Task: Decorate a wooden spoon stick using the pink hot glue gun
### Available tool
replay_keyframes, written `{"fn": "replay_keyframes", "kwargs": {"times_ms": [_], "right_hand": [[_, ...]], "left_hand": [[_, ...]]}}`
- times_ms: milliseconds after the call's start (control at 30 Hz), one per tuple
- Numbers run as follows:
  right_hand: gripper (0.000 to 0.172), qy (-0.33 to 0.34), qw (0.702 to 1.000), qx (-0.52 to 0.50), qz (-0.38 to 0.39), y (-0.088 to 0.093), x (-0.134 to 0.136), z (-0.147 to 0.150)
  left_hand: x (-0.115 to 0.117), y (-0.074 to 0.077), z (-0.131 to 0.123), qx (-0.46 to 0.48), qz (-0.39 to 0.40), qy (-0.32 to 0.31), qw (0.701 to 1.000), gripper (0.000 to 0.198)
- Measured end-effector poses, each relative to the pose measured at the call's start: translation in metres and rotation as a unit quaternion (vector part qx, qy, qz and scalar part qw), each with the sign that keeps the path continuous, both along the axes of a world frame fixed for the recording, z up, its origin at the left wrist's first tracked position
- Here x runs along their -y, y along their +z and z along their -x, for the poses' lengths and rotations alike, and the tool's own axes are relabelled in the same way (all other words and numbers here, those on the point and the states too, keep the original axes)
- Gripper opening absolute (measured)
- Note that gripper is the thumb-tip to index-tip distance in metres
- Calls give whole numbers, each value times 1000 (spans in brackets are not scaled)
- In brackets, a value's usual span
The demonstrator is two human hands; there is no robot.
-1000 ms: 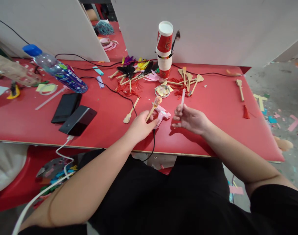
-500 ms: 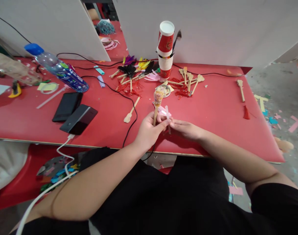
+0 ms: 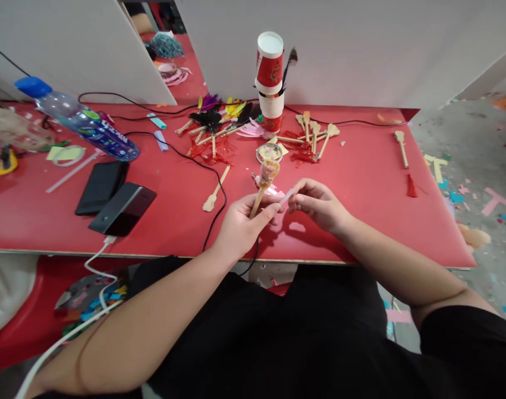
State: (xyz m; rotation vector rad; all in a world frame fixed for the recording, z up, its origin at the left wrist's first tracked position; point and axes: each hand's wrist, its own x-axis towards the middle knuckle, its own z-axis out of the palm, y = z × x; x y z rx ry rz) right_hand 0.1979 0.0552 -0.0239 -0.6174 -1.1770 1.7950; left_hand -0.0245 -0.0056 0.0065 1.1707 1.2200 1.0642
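My left hand [image 3: 244, 221] is closed around a wooden stick [image 3: 257, 203] whose upper end carries a lumpy, yellowish, crusted clump [image 3: 270, 172]. The same thumb and finger pinch a thin, pale, translucent strip [image 3: 286, 197], slanting up to the right. My right hand [image 3: 319, 205] has its fingers curled at the strip's far end, seemingly pinching it. Just behind my hands stands a small round dish [image 3: 257, 154] with pale, crusty contents. Pink pieces [image 3: 272, 189] lie beneath, partly hidden by my left hand. A wooden lute-shaped piece [image 3: 210, 202] rests left of my hands.
Stacked paper cups [image 3: 270, 66] stand at the back, beside feathered sticks [image 3: 213, 122] and several wooden pieces with red tassels [image 3: 315, 133]. A bottle [image 3: 86, 124], a black phone [image 3: 101, 188] and a dark power bank [image 3: 123, 208] are left. A black cable [image 3: 221, 185] crosses the red table [image 3: 352, 177].
The pale strip has tilted from nearly upright to slanting right. My right hand has lifted and its fingers have curled around near the strip's tip. The view has shifted slightly.
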Motion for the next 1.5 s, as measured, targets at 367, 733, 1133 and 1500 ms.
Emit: {"fn": "replay_keyframes", "kwargs": {"times_ms": [367, 733, 1133, 1500], "right_hand": [[38, 131, 988, -30, 75, -5, -9, -12], [38, 142, 987, -29, 65, -3, -8, -12], [34, 125, 990, 0, 58, -2, -7, -13], [33, 138, 989, -14, 60, -3, -8, -14]], "left_hand": [[1, 19, 9, -102, -58, -22, 993, 32], [2, 22, 10, -116, -64, -11, 991, 23], [4, 28, 9, -133, -92, -29, 986, 18], [2, 30, 11, -161, -107, -28, 981, 20]]}}
